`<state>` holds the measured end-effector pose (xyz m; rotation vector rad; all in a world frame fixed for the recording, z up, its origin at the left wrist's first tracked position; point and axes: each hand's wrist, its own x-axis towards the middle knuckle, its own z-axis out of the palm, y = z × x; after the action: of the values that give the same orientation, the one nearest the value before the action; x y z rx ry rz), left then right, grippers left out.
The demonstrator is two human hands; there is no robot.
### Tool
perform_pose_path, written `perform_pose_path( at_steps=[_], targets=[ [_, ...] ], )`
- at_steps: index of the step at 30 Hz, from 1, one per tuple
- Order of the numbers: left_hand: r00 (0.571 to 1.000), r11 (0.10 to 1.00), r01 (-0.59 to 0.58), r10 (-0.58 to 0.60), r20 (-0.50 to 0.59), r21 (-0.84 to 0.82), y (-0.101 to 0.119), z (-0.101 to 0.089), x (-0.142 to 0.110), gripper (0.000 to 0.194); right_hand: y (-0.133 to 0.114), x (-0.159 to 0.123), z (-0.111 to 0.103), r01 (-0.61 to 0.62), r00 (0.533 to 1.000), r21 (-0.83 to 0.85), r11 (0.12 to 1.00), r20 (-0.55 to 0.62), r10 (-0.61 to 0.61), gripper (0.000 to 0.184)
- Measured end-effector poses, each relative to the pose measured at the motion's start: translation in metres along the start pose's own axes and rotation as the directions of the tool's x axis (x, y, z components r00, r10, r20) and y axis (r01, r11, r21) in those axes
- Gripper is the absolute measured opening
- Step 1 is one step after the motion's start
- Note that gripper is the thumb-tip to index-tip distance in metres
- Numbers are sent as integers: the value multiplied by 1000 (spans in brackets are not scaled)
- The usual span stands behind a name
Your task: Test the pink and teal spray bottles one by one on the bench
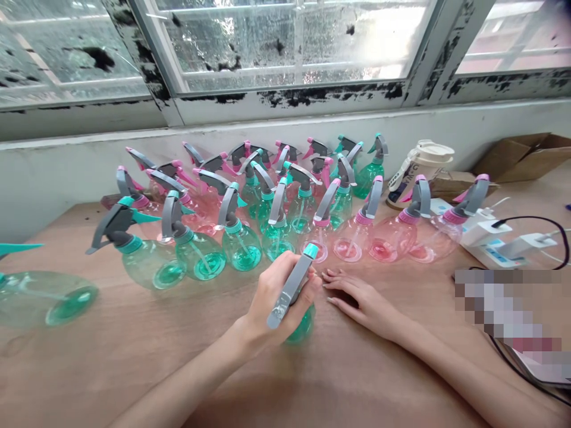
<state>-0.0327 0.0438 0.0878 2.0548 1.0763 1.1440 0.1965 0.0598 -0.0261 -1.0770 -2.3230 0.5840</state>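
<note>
My left hand (276, 297) is wrapped round the neck of a green spray bottle (303, 327), just under its grey trigger head with a teal nozzle. The bottle stands near the middle of the table, and the hand hides much of its body. To the right, my right hand (363, 300) rests on the tabletop with its fingers spread, holding nothing. Right behind both hands is a front row of spray bottles, among them a green bottle (241, 244) and a pink bottle (352, 238).
More green and pink spray bottles crowd toward the wall under the window. Another green bottle (49, 297) stands at far left. On the right are a white cup (419, 169), a cardboard box (521, 157), a power strip (491, 252) with plugged-in chargers, a black cable and a blurred-out item.
</note>
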Motion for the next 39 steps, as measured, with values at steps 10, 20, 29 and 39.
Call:
perform_pose_path(
  at_steps=[10, 20, 29, 39],
  targets=[
    [990, 990, -90, 101, -99, 113, -8, 9, -7, 28, 0, 0, 0, 11, 1000, 7, 1000, -17, -11, 24],
    [988, 994, -81, 90, -129, 76, -9, 12, -8, 26, -1, 1, -1, 32, 999, 20, 999, -39, -32, 25],
    [991, 999, -46, 48, -126, 13, -10, 13, -9, 24, -1, 2, -1, 25, 999, 23, 999, -30, -24, 25],
    [992, 997, 41, -33, -123, 58, -3, 11, -6, 21, -2, 2, -2, 29, 999, 34, 999, -41, -28, 25]
  ],
)
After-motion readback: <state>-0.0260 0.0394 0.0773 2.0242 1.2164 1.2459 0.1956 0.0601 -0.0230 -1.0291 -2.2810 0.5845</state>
